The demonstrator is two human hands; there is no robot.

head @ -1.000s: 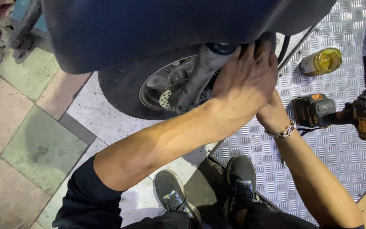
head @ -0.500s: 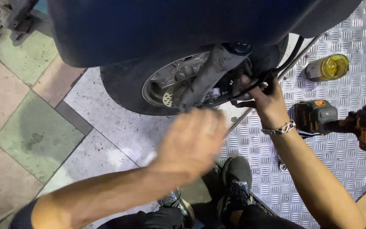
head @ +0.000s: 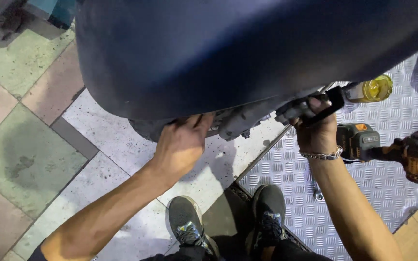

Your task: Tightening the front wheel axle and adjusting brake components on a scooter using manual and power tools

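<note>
A dark blue scooter body panel (head: 228, 48) fills the top of the head view and hides most of the wheel. My left hand (head: 182, 142) reaches up under the panel, fingers on the tyre's edge (head: 146, 128) beside a grey metal part (head: 240, 121). My right hand (head: 315, 128), with a chain bracelet on its wrist, is closed around a black-handled tool or bracket (head: 325, 104) at the panel's lower right edge. What the tool's far end touches is hidden.
An orange and black cordless impact wrench (head: 402, 152) lies on the diamond-plate metal floor (head: 291, 193) at right. A small bottle of yellow liquid (head: 371, 90) lies above it. A small wrench (head: 317, 191) lies by my right arm. My two dark shoes (head: 267, 212) are below. Tiled floor (head: 25, 145) spreads left.
My left hand left the wheel hub area, swung down and back, then came up again to the tyre under the panel. The view shifted so the panel now hides the wheel.
</note>
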